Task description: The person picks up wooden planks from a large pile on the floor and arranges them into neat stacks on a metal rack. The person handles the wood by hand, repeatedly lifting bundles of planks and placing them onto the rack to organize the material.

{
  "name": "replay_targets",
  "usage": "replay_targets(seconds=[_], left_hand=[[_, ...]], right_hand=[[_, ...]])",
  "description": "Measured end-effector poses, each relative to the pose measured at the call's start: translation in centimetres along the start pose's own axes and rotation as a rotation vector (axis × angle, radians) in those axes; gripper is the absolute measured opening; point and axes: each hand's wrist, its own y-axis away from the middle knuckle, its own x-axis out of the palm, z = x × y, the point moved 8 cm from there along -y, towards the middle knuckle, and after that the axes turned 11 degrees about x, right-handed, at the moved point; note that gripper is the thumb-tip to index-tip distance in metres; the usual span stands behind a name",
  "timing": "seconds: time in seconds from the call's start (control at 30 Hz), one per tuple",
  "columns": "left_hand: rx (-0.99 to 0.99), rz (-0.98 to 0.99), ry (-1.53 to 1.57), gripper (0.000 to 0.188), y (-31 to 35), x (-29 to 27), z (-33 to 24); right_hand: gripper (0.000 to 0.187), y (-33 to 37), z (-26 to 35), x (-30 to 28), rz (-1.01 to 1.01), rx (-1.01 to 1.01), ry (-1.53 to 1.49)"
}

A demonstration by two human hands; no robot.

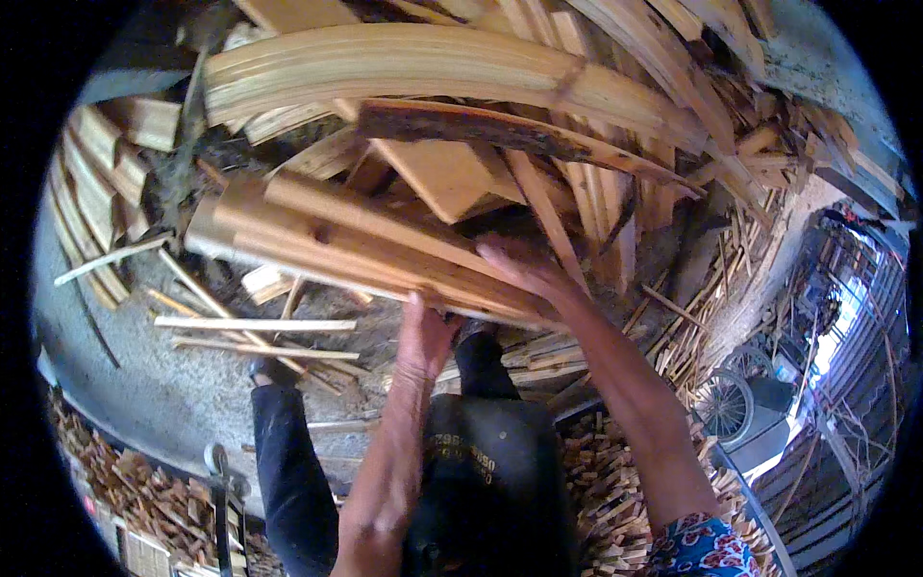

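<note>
A small stack of wooden boards slants across the middle, its left end higher in the picture than its right. Under the near edge, my left hand grips the boards, thumb against the side and the other fingers mostly hidden beneath. My right hand is closed over the top near the right end, its fingers partly blurred. Beyond the stack lies a bark-edged slab, and farther back a long, pale plank. A wide offcut sticks out between the slab and the held boards.
Thin wooden strips lie on the concrete floor at left. More stacked planks stand at the far left. Cut wood pieces fill the space at lower right. A spoked wheel stands at right. Below my hands is a dark apron.
</note>
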Motion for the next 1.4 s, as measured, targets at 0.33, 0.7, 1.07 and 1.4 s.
replay_targets(seconds=[0.33, 0.7, 1.07, 1.4], left_hand=[[0.064, -0.065, -0.061, 0.04, 11.5, 7.5, -7.2], [0.352, -0.202, 0.375, 0.054, 26.1, 1.4, -21.4], [0.443, -0.312, 0.646, 0.057, 20.8, -15.1, -39.2], [0.856, -0.379, 0.568, 0.065, 39.4, -14.4, -46.7]], right_hand=[[0.087, 16.8, 12.3, 5.1, 0.151, -0.09, -0.09], [0.095, 24.7, 27.7, 19.6, 0.429, -0.092, 0.249], [0.079, 13.2, 40.6, 38.9, 0.573, 0.023, 0.066], [0.081, 30.0, 49.6, 46.6, 0.493, -0.623, 0.792]])
